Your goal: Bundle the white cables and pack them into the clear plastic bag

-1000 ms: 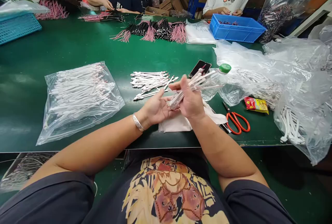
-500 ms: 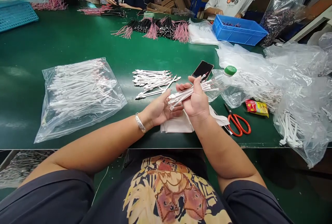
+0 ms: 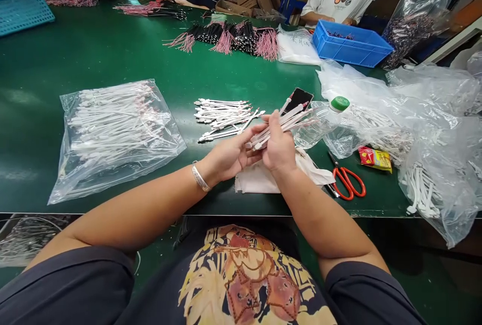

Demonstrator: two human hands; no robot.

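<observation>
A bundle of white cables with small connectors (image 3: pixel 288 123) is held between my hands, slanting up to the right over the phone. My right hand (image 3: pixel 279 149) is closed around the middle of the bundle, thumb on top. My left hand (image 3: pixel 233 155), a silver bracelet at its wrist, closes round the lower connector ends, its fingers partly hidden beneath them. Just behind my left hand, a loose pile of the same white cables (image 3: pixel 222 114) lies on the green table (image 3: pixel 113 59). Under my hands is a folded white cloth (image 3: pixel 252 182).
A clear bag of white cables (image 3: pixel 120 129) lies left. To the right are a phone (image 3: pixel 300 98), a green-capped bottle (image 3: pixel 340 104), red-handled scissors (image 3: pixel 348 183), a snack packet (image 3: pixel 375 158) and plastic bags (image 3: pixel 433 134). Two people sit opposite, near a blue bin (image 3: pixel 350 46).
My right hand has shifted slightly left and turned over the bundle, nearer my left hand. The held cables now spread more at their upper ends.
</observation>
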